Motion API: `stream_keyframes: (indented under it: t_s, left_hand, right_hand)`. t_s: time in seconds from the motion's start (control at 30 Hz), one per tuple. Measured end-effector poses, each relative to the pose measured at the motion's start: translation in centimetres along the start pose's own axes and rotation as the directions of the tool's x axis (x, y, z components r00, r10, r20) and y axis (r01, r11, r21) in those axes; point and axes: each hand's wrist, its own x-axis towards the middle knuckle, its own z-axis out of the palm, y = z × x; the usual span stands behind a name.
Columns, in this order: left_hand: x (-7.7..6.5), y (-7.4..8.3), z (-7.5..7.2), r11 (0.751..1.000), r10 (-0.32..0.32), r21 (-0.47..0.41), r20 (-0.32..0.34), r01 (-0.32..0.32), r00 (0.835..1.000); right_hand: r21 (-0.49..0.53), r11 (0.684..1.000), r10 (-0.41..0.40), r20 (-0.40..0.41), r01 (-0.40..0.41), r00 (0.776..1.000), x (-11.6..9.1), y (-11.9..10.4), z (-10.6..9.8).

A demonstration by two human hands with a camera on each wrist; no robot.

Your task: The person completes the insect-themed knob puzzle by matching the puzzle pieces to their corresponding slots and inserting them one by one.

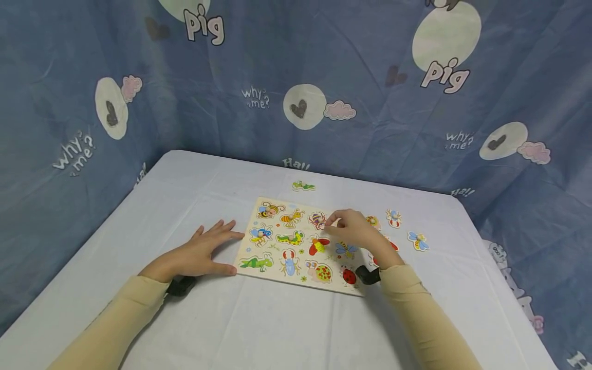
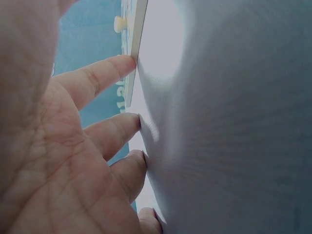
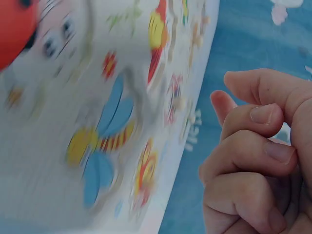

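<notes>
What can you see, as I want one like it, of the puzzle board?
The puzzle board is a pale, wooden-looking rectangle with rows of bright bug pictures, among them a caterpillar, snail and ladybird. A yellow knob stands up from it. It lies flat on the white table. The left hand touches its left edge with thumb and index finger; the right hand hides part of its right side.

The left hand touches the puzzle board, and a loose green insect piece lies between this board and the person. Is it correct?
No: the head view shows the loose green insect piece beyond the puzzle board. The rest holds.
</notes>
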Motion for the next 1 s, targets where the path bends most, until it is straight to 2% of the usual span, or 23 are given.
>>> stream_keyframes:
  t_s: [0.23,0.47,0.8,1.0]
  left_hand:
    - [0.0,0.0,0.0,1.0,-0.002,0.007,0.0,0.002,1.0]
    - [0.0,0.1,0.1,1.0,-0.003,0.012,-0.002,0.003,1.0]
    - [0.0,-0.3,0.1,1.0,0.0,0.01,-0.004,0.0,1.0]
    - [0.0,-0.2,0.2,1.0,0.001,0.008,-0.004,-0.001,1.0]
  right_hand:
    - [0.015,0.996,0.091,-0.11,-0.09,0.99,-1.9,2.8,-1.6]
    - [0.039,0.991,0.13,-0.183,-0.125,0.974,-4.2,5.0,-2.8]
    - [0.033,0.958,0.284,-0.267,-0.285,0.921,-5.8,7.1,-3.1]
    - [0.04,0.942,0.331,-0.265,-0.332,0.906,-6.8,7.9,-3.6]
